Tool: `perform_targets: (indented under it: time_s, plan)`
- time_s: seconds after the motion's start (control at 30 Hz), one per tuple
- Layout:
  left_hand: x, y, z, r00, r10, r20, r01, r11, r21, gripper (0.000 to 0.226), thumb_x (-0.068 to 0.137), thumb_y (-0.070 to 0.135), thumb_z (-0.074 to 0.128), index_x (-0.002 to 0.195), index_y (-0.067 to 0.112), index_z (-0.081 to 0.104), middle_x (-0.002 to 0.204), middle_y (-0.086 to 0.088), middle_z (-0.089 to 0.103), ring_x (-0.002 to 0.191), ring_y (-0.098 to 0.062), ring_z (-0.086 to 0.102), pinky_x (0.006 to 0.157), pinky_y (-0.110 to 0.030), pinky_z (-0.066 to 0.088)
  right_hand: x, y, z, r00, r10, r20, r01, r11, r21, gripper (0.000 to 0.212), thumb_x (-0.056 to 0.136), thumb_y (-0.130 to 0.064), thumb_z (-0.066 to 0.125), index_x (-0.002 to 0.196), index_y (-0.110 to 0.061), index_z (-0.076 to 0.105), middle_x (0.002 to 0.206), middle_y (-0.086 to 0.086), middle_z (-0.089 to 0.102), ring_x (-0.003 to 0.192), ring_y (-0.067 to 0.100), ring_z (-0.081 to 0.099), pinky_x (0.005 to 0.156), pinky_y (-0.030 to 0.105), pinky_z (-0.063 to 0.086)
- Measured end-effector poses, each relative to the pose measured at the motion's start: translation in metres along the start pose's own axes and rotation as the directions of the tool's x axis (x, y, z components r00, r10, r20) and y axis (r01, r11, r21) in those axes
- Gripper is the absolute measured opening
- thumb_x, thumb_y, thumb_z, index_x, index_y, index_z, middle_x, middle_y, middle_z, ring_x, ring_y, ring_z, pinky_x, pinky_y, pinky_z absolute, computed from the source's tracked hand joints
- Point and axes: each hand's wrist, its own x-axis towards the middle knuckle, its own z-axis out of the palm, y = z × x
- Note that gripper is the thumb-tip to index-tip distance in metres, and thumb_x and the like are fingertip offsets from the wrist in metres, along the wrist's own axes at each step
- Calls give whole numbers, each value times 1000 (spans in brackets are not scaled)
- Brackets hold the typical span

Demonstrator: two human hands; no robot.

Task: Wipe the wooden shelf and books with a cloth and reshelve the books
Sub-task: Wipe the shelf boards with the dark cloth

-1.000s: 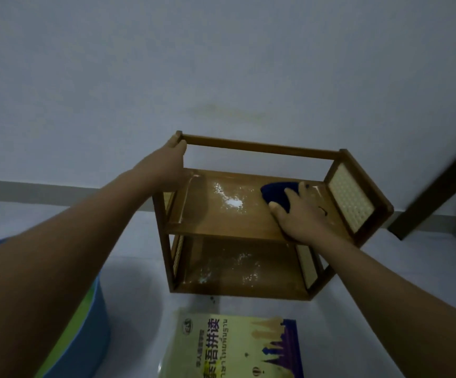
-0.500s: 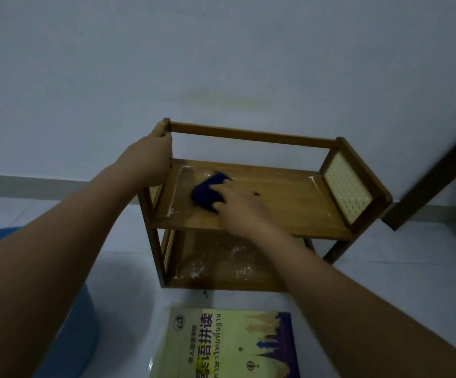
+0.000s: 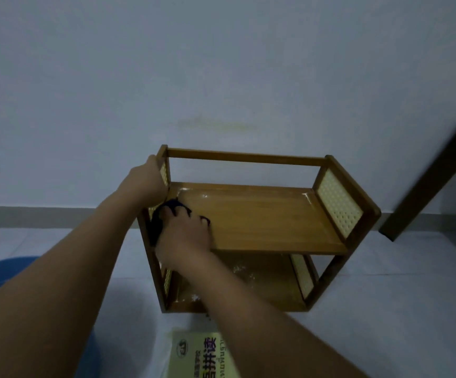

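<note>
The right hand (image 3: 184, 236), fingers curled over the dark blue cloth (image 3: 158, 222), has swept it from the upper board's right end a second ago to the left edge, at nine o'clock. The white powder that lay mid-board is gone; traces remain along the back corners. The left hand (image 3: 146, 182) still grips the small two-tier wooden shelf (image 3: 262, 214) by its left post. The dusty lower tier likely comes next, then the yellow-green paperback book (image 3: 202, 353) at six o'clock.

left arm (image 3: 65, 274): bare, no sleeve visible | right arm (image 3: 248, 317): bare, no sleeve visible | left hand (image 3: 146, 181), right hand (image 3: 184, 236): bare, no gloves, rings or watch seen
</note>
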Motion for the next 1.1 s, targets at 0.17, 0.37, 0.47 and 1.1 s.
perform_targets:
  time_s: [0.17, 0.37, 0.47, 1.1]
  plan:
    - [1, -3, -2, 999, 39, -2, -39, 998, -56, 61, 87, -2, 50, 143, 10, 29, 83, -7, 50, 71, -20, 50, 51, -26, 36, -35, 113, -48, 974, 220, 50, -221, 975, 22, 47, 87, -9, 57, 128, -25, 42, 115, -1, 54, 97, 18, 58, 86, 41, 53]
    - [-1, -2, -6, 998, 66, 23, -65, 997, -47, 54, 87, 2, 54, 138, 4, 33, 78, -3, 44, 73, -19, 48, 53, -26, 35, -50, 216, -91, 939, 343, -10, -343, 938, -48, 44, 96, -20, 50, 138, -18, 37, 121, 5, 51, 97, 17, 54, 80, 34, 49]
    - [-2, 0, -7, 995, 94, 19, -93, 995, -31, 54, 88, 2, 53, 138, 4, 33, 84, -6, 49, 78, -21, 49, 57, -26, 38, -3, 217, -77, 904, 390, -178, -405, 913, -57, 45, 97, -21, 45, 141, -15, 37, 139, 12, 46, 120, 30, 48, 98, 44, 44]
    - [10, -4, 3, 999, 35, -28, -34, 999, 8, 49, 90, 1, 46, 137, 5, 33, 75, -8, 44, 59, -16, 42, 46, -27, 31, -12, 28, -5, 976, -203, 73, 199, 978, 58, 45, 91, -10, 52, 134, -20, 46, 130, 4, 51, 113, 25, 50, 93, 46, 48]
